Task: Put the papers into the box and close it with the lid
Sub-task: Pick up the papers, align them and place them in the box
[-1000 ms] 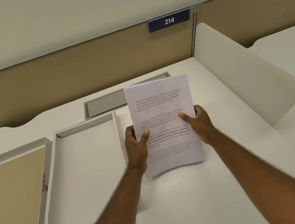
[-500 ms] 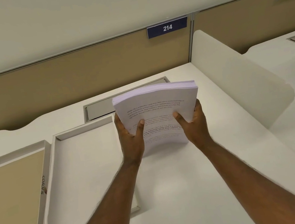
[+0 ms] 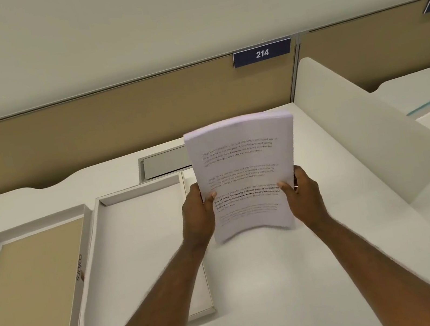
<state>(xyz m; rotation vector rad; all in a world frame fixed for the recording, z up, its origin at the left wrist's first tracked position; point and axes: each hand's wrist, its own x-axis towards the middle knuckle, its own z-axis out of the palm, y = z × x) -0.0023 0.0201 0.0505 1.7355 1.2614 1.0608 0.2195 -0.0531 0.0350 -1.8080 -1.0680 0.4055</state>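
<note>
I hold a thick stack of printed papers [image 3: 243,169] upright over the white desk, its lower edge bowed just above the surface. My left hand [image 3: 198,214] grips the stack's left side and my right hand [image 3: 303,195] grips its right side, thumbs on the front page. An empty white shallow tray [image 3: 137,249] lies left of the papers, partly behind my left forearm. Further left lies a second white tray with a tan inside [image 3: 28,293]. I cannot tell which tray is the box and which the lid.
A white curved divider panel [image 3: 369,142] stands to the right of the papers. A grey cable hatch [image 3: 165,163] is set into the desk behind the trays. A tan partition [image 3: 115,119] with a "214" sign [image 3: 262,53] closes off the back.
The stack tipped with its top edge toward me half a second ago; now it stands upright again, slightly higher, with my grip still on both sides.
</note>
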